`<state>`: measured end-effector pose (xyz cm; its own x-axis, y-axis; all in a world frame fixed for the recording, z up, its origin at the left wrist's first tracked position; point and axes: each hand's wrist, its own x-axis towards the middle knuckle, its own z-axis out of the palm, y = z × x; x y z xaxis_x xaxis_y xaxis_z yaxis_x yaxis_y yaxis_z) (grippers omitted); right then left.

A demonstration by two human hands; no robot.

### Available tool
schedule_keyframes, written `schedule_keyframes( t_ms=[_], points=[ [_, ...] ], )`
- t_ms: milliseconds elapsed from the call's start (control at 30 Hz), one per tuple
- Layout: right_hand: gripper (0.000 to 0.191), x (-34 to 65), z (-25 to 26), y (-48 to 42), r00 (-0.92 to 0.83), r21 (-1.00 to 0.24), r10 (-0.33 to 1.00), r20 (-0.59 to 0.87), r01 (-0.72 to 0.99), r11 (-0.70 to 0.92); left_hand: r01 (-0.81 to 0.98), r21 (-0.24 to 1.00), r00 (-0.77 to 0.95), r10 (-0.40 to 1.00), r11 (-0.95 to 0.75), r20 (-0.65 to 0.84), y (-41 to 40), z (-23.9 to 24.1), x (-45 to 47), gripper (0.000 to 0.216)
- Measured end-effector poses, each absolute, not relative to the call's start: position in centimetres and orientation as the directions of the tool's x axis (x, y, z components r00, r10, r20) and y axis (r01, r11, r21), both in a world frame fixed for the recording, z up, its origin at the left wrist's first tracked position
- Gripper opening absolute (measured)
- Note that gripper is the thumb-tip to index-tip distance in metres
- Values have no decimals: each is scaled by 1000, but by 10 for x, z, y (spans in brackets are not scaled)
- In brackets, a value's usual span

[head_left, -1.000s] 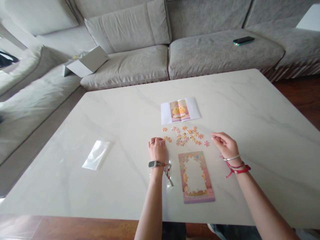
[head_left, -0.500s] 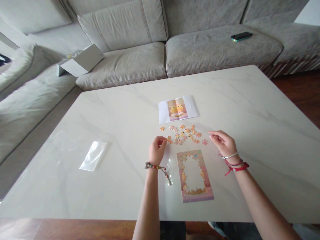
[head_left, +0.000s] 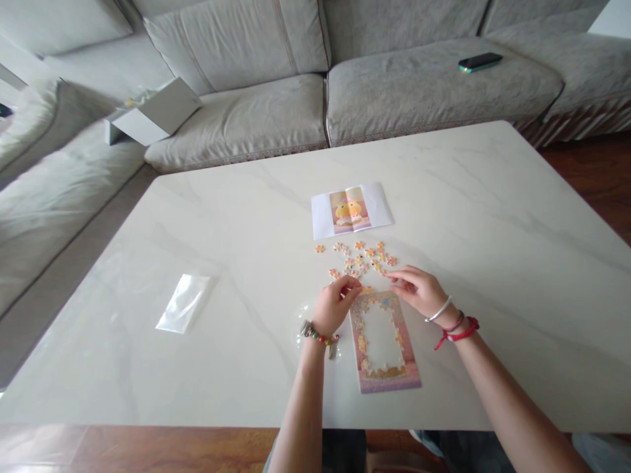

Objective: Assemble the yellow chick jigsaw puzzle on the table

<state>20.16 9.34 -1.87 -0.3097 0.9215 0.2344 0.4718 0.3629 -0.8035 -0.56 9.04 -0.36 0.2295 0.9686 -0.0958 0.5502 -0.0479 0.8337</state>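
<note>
Puzzle pieces [head_left: 369, 252] behind frame [head_left: 387, 381] (sheet [head_left: 351, 210] beyond)

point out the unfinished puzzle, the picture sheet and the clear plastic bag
Unfinished puzzle [head_left: 389, 383], head view: on its bottom border.
Picture sheet [head_left: 351, 211], head view: on the printed picture in its middle.
Clear plastic bag [head_left: 183, 303], head view: on the middle of its upper face.
</note>
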Motion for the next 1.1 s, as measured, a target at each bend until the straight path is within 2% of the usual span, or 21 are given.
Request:
schedule_keyframes(
  t_ms=[167,333,567,800,1100],
  points=[
    [23,190,-23,89,-376,-746,890,260,507,432,589,806,238,967,-69,-91,89,-3,-1,13],
    [23,195,-26,92,-343,-748,907,245,529,401,661,744,191,981,-102,-35,90,-8,-6,11],
    [20,206,-24,96,-290,-750,920,264,538,385,772,633,88,996,-47,-34,92,-12,-29,13],
    [21,212,-29,97,-282,-731,921,268,563,385,870,493,72,996,-33,-59,90,-14,-42,14],
    [19,229,-31,102,-175,-723,945,277,610,325,879,470,72,997,-81,38,91,-14,-47,17]
  ],
)
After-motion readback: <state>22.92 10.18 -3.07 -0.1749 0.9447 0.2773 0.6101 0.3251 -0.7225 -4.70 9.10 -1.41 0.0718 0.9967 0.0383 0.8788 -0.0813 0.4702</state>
